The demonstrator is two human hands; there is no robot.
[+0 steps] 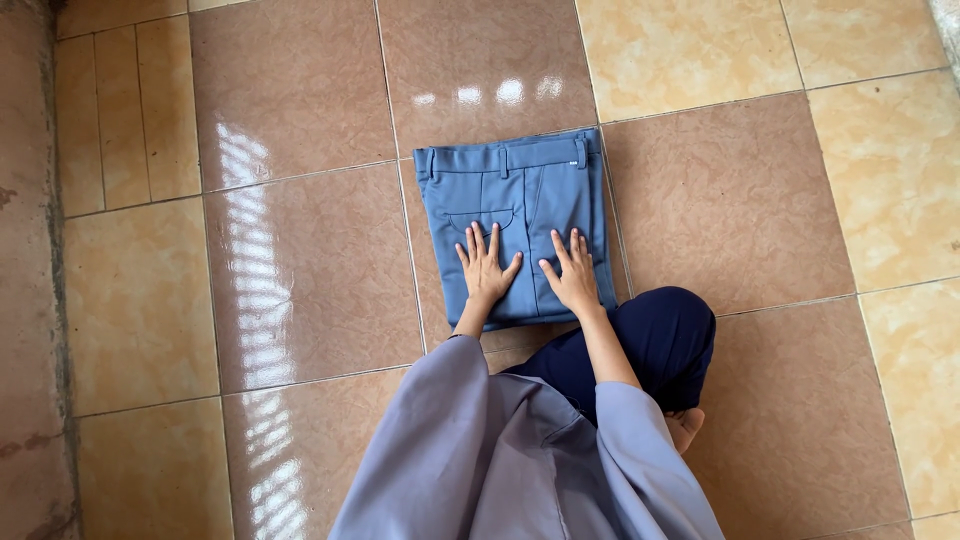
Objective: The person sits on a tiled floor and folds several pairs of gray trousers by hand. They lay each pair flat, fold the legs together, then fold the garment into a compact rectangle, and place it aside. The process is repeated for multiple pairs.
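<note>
A pair of blue trousers (520,190) lies folded into a compact rectangle on the tiled floor, waistband with belt loops at the far edge and a back pocket facing up. My left hand (484,268) rests flat on the near left part of the fold, fingers spread. My right hand (572,274) presses flat on the near right part, fingers also apart. Neither hand grips anything. Grey sleeves cover my forearms.
The floor (300,260) is glossy brown and beige tile with light reflections. My knee in dark blue cloth (668,335) sits just right of the trousers' near edge. A rough wall or step (25,270) runs along the left side.
</note>
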